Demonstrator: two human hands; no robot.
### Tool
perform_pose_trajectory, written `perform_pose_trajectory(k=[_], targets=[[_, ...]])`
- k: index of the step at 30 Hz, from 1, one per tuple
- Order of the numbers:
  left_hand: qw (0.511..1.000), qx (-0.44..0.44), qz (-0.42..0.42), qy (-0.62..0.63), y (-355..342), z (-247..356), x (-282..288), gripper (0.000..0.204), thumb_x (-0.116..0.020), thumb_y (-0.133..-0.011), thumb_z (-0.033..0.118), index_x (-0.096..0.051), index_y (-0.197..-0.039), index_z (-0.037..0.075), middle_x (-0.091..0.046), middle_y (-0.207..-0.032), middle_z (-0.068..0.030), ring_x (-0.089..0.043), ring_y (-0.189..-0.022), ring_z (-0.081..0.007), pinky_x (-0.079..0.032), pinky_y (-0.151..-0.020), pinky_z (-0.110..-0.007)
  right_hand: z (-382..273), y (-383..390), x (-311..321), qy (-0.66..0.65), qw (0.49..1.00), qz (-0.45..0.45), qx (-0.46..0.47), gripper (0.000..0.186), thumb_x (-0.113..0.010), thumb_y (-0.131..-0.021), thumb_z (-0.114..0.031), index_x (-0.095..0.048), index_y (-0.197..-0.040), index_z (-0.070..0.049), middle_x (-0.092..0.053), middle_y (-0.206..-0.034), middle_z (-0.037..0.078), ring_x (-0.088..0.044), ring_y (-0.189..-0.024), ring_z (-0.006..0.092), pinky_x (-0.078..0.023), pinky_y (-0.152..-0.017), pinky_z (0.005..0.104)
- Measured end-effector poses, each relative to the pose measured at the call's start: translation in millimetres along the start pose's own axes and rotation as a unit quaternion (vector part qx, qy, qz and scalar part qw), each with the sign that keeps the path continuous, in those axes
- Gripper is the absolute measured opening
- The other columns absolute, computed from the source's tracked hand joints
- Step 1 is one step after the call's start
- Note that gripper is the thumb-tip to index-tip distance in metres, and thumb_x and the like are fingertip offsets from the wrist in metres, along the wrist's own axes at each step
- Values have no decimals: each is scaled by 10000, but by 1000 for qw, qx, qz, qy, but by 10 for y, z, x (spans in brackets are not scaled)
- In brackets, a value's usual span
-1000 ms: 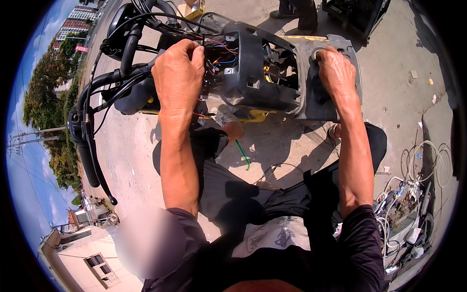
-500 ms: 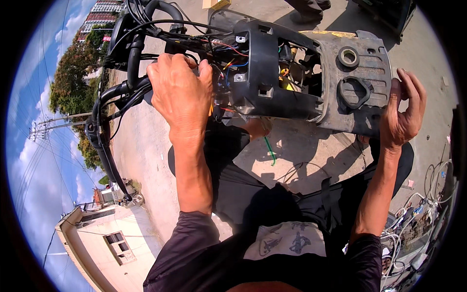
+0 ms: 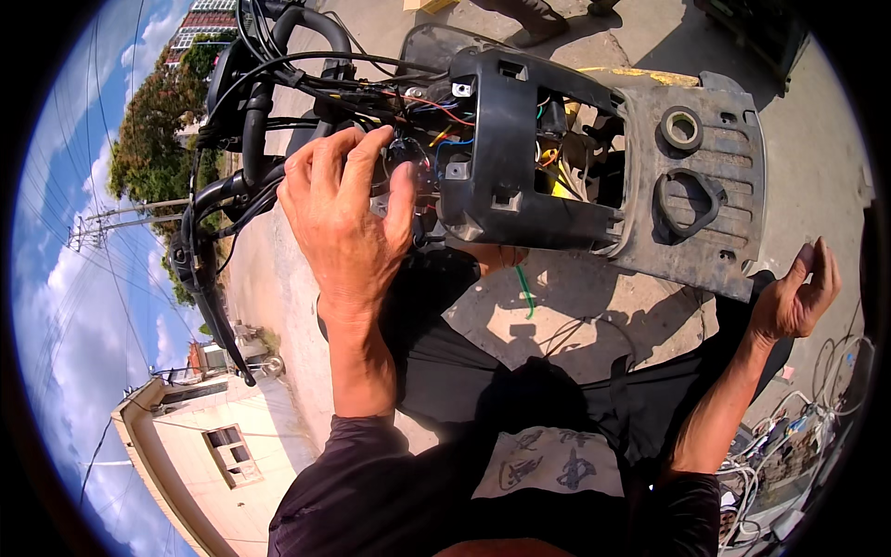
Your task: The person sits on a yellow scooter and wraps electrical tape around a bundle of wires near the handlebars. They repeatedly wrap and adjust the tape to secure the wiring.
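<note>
Forearms rise from the lower edge of the view, both in dark sleeves pushed up past the elbow. Between them the person's dark trousers and a patterned cloth fill the near ground, and a heap of white cables lies at the lower right.

The right hand is held out to the side, palm turned inward, fingers loosely curled and apart; its grip is slack and holds nothing, hanging just below the lower right corner of the grey panel without touching it.

The left hand reaches up and forward, back of the hand to the camera. Its fingers are bent and spread, with the thumb pressed against the left edge of the black plastic housing and the fingertips among the coloured wires there. Whether any wire is pinched cannot be told.

The housing, with the grey panel joined to its right side, hangs above the knees. A green wire dangles beneath it. Farther left, black handlebars and black cables run off from the housing, over sunlit concrete ground.
</note>
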State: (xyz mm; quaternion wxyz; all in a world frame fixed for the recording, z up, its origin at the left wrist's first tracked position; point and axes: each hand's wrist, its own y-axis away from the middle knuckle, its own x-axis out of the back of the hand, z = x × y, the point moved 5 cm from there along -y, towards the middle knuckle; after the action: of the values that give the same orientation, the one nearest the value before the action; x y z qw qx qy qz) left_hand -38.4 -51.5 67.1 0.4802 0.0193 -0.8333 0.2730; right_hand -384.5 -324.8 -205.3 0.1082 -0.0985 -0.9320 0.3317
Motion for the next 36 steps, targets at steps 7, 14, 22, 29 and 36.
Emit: perform_pose_trajectory(k=[7,14,22,29,36], targets=[[997,9,-45,-61,23,21,-174,450,-883,-857,271,-768,-1245,75,-711,-1160,-75,-627,-1156,-311,-456,-1042,-482,160,-1,-26,-2,1000,-4,-20,209,-731,-1027,68,-769,-1230,32,-719,-1232,121,-717,-1106,213,-595,-996,336],[993,3,-22,-119,33,57,-218,320,-842,-903,252,-760,-1122,35,-689,-1115,-101,-626,-1138,-320,-463,-1048,-496,192,-57,128,14,998,23,-52,190,-736,-1033,32,-775,-1218,18,-736,-1196,96,-724,-1089,198,-591,-991,319],[992,19,51,-118,83,74,-214,239,-816,-943,276,-775,-1074,80,-676,-1011,-76,-625,-1074,-293,-437,-1054,-481,72,-2,295,44,998,21,-39,187,-708,-1058,-12,-751,-1239,2,-747,-1207,94,-719,-1098,199,-578,-995,331],[998,7,59,-1,72,72,-301,218,-810,-946,233,-778,-1040,40,-690,-1070,-102,-604,-1140,-312,-433,-1109,-506,-1177,-28,-19,-96,994,-42,-33,237,-722,-1038,6,-754,-1271,-10,-696,-1224,80,-684,-1087,206,-559,-956,329],[994,-8,92,61,157,-158,-64,371,-773,-975,242,-728,-1295,60,-698,-1120,-103,-619,-1217,-340,-417,-1192,-541,-2936,-278,-963,-232,928,-262,128,223,-741,-982,15,-776,-1199,-28,-763,-1092,146,-755,-965,309,-591,-849,376]])
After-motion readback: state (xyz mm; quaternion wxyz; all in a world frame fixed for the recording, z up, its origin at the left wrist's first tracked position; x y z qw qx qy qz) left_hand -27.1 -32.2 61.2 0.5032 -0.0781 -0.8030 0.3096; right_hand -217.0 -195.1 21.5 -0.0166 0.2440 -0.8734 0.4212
